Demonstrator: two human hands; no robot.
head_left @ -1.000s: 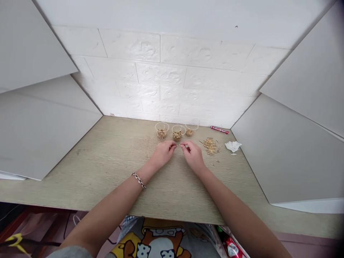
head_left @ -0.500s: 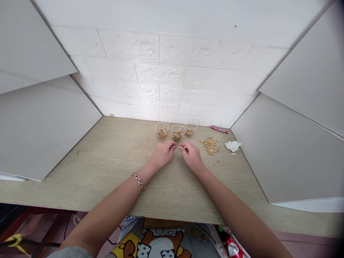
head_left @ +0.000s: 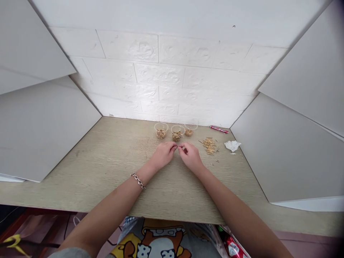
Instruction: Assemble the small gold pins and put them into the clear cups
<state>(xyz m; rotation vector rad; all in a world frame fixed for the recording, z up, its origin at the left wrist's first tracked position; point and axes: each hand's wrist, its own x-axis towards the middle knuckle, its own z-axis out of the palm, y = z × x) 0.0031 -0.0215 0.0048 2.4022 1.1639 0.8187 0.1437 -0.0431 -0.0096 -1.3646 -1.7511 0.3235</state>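
My left hand (head_left: 164,154) and my right hand (head_left: 189,154) meet at the fingertips, both closed in a pinch over the table. Whatever lies between the fingers is too small to make out. Just behind them stands a clear plastic cup (head_left: 177,131) of small gold pieces. To its left is another clear cup (head_left: 161,132) with copper-coloured bits, and a third cup (head_left: 189,129), partly hidden, sits at the back right. Right of my right hand lies a pile of thin gold pins (head_left: 210,146). Tiny loose pieces (head_left: 147,144) are scattered left of my left hand.
A crumpled white tissue (head_left: 232,145) and a red wrapped stick (head_left: 219,129) lie at the right of the wooden table (head_left: 107,186). White brick-patterned wall (head_left: 172,75) closes off the back. Grey panels (head_left: 48,132) stand at both sides.
The fingertips of both hands have come closer together, and the thin piece seen between them earlier is now hardly visible. The cups and the pile have stayed in place.
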